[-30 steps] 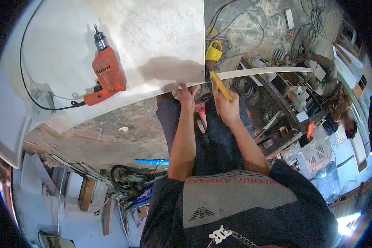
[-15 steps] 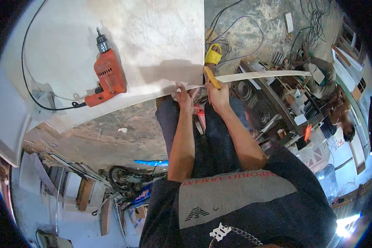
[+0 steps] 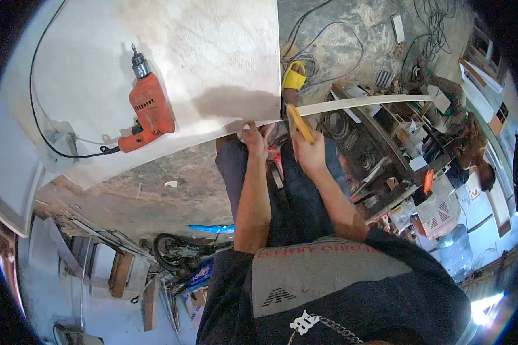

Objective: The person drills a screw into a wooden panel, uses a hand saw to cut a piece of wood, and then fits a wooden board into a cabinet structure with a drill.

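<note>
A large pale board (image 3: 207, 52) fills the upper left, its near edge running past my hands. My left hand (image 3: 255, 140) grips that near edge close to the board's right corner, the thumb side up. Just right of the corner, my right hand (image 3: 308, 147) is closed around a slim yellow hand tool (image 3: 300, 125), tilted with its upper end against the corner. The tool's working end is too small to make out. From there a long thin pale strip (image 3: 362, 102) reaches out to the right, bending slightly. An orange power drill (image 3: 150, 109) lies on the board, left of my hands.
A black cord (image 3: 33, 86) trails from the drill. Beyond the corner are a foot in a yellow sandal (image 3: 294, 77) and loose cables (image 3: 360, 43). A cluttered dark bench (image 3: 380, 138) stands right; another person (image 3: 472, 144) is past it. Boards and offcuts (image 3: 121, 270) lean lower left.
My right hand has turned the yellow tool, so its lower end now points down and right. My left hand keeps its place on the board's edge. The view has shifted slightly.
</note>
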`<state>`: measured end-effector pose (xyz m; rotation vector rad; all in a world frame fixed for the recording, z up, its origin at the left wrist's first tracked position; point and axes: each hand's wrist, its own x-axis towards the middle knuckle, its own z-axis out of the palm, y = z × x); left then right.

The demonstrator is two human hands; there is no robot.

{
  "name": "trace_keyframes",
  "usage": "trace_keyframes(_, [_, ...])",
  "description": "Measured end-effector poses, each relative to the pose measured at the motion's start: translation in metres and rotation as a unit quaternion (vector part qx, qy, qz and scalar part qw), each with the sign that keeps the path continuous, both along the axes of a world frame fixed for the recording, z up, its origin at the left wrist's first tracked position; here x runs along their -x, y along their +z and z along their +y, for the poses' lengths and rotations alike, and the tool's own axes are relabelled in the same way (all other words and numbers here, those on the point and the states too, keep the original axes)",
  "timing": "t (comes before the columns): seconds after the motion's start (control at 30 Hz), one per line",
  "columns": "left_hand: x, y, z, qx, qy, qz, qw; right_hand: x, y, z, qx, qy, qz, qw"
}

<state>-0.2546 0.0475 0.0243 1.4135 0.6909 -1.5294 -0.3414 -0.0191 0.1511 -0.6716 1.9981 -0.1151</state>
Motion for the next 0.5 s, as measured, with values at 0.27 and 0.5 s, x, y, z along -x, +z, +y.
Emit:
trace_keyframes(0.27, [0.009, 0.004, -0.018, -0.064, -0.001, 0.038, 0.997, 0.012, -0.028, -0.016, -0.021, 0.026, 0.009, 0.999])
trace_keyframes(0.5, [0.005, -0.013, 0.016, -0.02, 0.036, 0.054, 0.998, -0.002, 0.03, 0.004, 0.001, -0.03, -0.039, 0.999])
